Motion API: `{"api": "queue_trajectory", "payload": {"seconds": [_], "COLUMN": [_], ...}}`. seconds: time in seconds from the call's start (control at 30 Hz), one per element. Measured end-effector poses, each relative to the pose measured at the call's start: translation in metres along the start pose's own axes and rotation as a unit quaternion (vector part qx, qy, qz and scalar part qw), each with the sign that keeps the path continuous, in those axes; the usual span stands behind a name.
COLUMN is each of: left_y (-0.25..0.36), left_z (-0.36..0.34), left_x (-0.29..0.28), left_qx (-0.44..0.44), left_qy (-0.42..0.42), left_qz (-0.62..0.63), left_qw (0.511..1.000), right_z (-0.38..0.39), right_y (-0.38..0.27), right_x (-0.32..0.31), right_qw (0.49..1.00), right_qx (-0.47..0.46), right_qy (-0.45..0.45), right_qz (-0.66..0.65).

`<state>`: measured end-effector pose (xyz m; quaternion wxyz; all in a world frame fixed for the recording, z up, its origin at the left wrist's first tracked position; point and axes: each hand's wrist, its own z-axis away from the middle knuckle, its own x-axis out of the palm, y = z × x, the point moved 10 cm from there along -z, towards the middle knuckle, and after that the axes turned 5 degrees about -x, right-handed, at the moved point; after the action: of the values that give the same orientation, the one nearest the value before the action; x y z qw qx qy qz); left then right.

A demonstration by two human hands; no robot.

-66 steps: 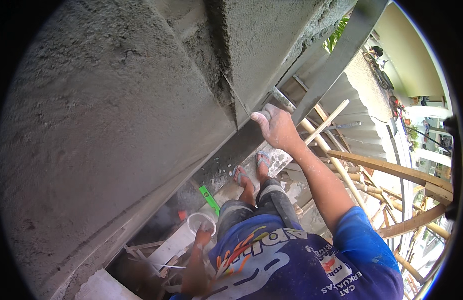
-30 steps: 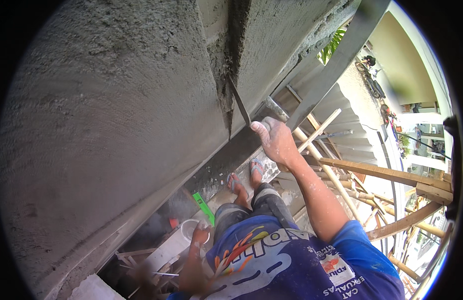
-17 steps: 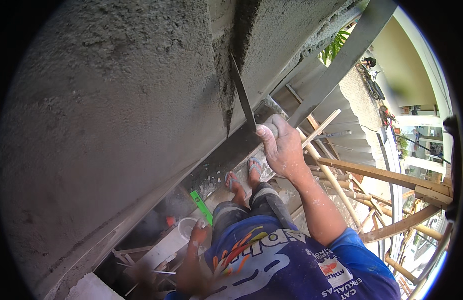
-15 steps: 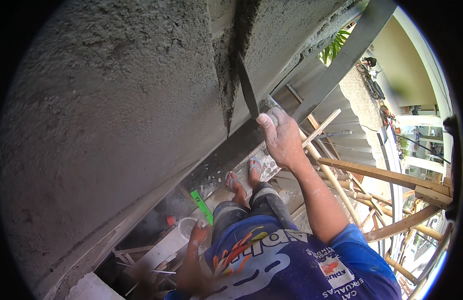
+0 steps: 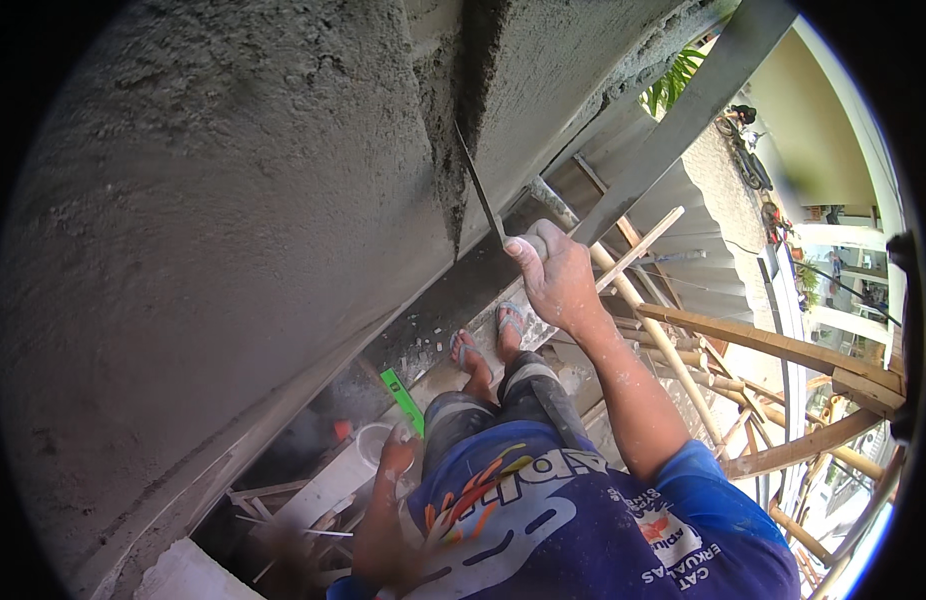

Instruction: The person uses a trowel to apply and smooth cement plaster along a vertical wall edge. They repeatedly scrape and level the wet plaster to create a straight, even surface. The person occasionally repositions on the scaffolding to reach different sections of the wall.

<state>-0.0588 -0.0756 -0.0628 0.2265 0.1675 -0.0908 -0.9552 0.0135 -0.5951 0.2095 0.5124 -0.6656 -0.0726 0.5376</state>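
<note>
My right hand, dusted with pale plaster, grips the handle of a trowel. Its thin dark blade appears nearly edge-on and points up toward the rough groove in the grey plastered wall. Whether the tip touches the wall is unclear. Lower down, my left hand hangs beside a white bucket and near the end of a green spirit level. The left fingers are small and partly hidden, so their grip cannot be made out.
Below, my sandalled feet stand on a narrow ledge with rubble alongside. Bamboo poles and wooden beams cross at the right. A grey beam slants at the upper right, past corrugated sheeting. Parked motorcycles stand beyond.
My right hand has moved slightly left and down, and the trowel blade has turned from showing its face to nearly edge-on. The left hand has shifted a little upward beside the bucket.
</note>
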Motion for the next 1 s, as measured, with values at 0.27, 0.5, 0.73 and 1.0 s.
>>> {"api": "queue_trajectory", "payload": {"seconds": [0.27,0.5,0.73,1.0], "left_y": [0.029,0.035,0.027,0.045], "left_z": [0.01,0.017,0.013,0.013], "left_x": [0.01,0.004,0.005,0.01], "left_qx": [0.036,0.045,0.017,0.055], "left_qy": [-0.007,0.004,0.005,-0.007], "left_qz": [-0.007,-0.036,-0.057,-0.05], "left_qw": [0.999,0.998,0.998,0.997], "right_z": [-0.004,-0.014,-0.013,-0.008], "right_y": [0.021,0.025,0.017,0.026], "right_x": [0.014,0.008,0.001,0.007], "right_qw": [0.999,0.998,0.998,0.999], "right_qx": [-0.022,-0.029,-0.036,-0.05], "right_qy": [-0.006,-0.013,-0.006,-0.01], "right_qz": [0.042,0.052,0.043,0.007]}}
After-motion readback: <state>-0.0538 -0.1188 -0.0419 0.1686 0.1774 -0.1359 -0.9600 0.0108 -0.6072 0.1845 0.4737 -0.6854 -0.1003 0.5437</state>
